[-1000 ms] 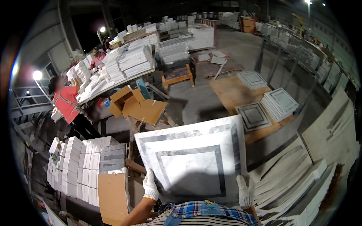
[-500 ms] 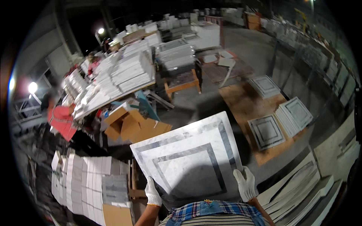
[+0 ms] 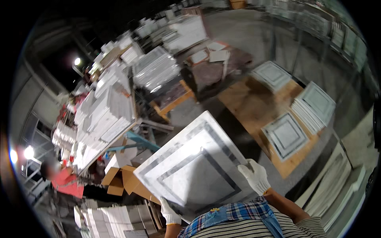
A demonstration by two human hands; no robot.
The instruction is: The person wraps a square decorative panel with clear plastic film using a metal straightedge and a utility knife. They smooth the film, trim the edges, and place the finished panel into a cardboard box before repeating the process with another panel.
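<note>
I hold a large square marble tile [image 3: 180, 188] in front of my body, white with two grey inlaid square bands. My left hand [image 3: 170, 213], in a white knit glove, closes on its lower left edge, thumb on the face. Gripping its right edge is my right hand [image 3: 255, 177], gloved the same way. The tile tilts with its far corner raised, and a shadow falls over its face. To the right, a similar tile [image 3: 285, 135] lies on a wooden board [image 3: 242, 101], beside a stack of such tiles [image 3: 316, 107].
Another stack of banded tiles [image 3: 271, 75] sits at the board's far end. Cardboard boxes [image 3: 135, 183] lie left of my tile. Beyond them stands a table with white slabs [image 3: 109, 115]. A person in red [image 3: 67, 183] is at the left. Leaning slabs [image 3: 331, 186] stand at the right.
My view has turned and tilted to the right. The tile remains in both hands, now rotated and nearer the board. My right forearm shows more.
</note>
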